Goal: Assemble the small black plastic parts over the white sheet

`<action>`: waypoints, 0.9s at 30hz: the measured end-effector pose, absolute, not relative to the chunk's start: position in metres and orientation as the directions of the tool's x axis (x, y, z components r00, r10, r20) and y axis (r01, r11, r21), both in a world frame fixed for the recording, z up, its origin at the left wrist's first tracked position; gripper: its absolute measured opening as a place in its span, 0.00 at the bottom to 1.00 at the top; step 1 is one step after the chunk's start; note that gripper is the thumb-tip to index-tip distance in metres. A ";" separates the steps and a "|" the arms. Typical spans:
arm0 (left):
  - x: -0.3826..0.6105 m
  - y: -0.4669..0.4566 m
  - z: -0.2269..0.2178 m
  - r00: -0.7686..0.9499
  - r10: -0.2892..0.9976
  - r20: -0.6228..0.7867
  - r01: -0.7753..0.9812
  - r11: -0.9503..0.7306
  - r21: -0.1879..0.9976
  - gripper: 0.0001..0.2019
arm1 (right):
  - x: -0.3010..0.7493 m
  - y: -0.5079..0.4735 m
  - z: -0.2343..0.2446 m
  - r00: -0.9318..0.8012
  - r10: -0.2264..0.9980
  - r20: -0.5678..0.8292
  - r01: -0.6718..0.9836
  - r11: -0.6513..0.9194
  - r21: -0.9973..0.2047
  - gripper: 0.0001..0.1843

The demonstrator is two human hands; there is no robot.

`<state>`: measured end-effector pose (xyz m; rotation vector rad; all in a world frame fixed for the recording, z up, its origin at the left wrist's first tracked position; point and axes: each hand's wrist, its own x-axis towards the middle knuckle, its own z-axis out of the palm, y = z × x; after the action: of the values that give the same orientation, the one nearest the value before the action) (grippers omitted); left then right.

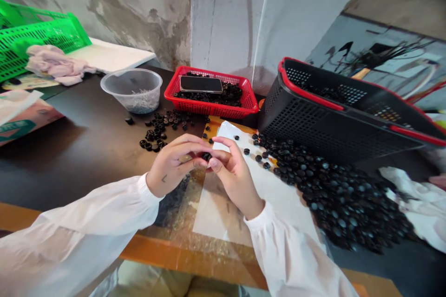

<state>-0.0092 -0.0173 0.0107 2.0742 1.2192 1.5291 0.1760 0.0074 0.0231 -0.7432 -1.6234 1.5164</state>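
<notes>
Head view: left hand (174,161) and right hand (234,175) pinch a small black part (206,156) between their fingers above the bench (87,153); at three o'clock black pieces (343,195) lie heaped, at twelve a red basket (216,109).

I was in what looked like a rough small-parts workshop. Right of my grip, round black parts (337,195) lay heaped in bulk beside a black perforated basket (313,127). Beyond my grip stood a red plastic basket (212,107) holding more small black pieces and, to its left, a translucent bowl (117,96) of fine pale bits. A green plastic crate (78,31) stood far left of my grip, and a stained, patchy wall (128,14) rose behind.
</notes>
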 end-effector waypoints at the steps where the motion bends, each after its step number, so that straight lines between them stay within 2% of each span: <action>1: -0.009 -0.018 0.011 0.065 0.767 0.638 0.443 -0.596 0.670 0.09 | 0.177 0.006 0.024 -0.511 0.839 0.187 -0.020 0.206 -0.978 0.23; 4: -0.008 -0.020 0.012 0.031 0.779 0.626 0.436 -0.574 0.693 0.07 | 0.181 0.003 0.027 -0.513 0.808 0.290 0.226 0.453 -0.862 0.14; 7: -0.007 -0.024 0.015 0.069 0.751 0.657 0.495 -0.597 0.631 0.06 | 0.181 0.002 0.028 -0.563 0.770 0.301 0.319 0.538 -0.780 0.18; 11: -0.005 -0.027 0.015 0.085 0.708 0.701 0.534 -0.627 0.568 0.04 | 0.178 0.000 0.028 -0.561 0.779 0.280 0.309 0.510 -0.802 0.19; 17: 0.001 -0.028 0.012 0.029 0.767 0.641 0.397 -0.597 0.697 0.04 | 0.178 -0.003 0.028 -0.596 0.771 0.224 0.155 0.384 -0.910 0.16; 27: -0.001 -0.030 0.012 0.015 0.775 0.632 0.365 -0.593 0.718 0.07 | 0.183 0.003 0.024 -0.590 0.782 0.200 0.103 0.319 -0.942 0.13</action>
<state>-0.0009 -0.0298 0.0124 1.9464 1.1681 1.6022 0.1834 0.0025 0.0238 -0.7810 -1.9215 1.3037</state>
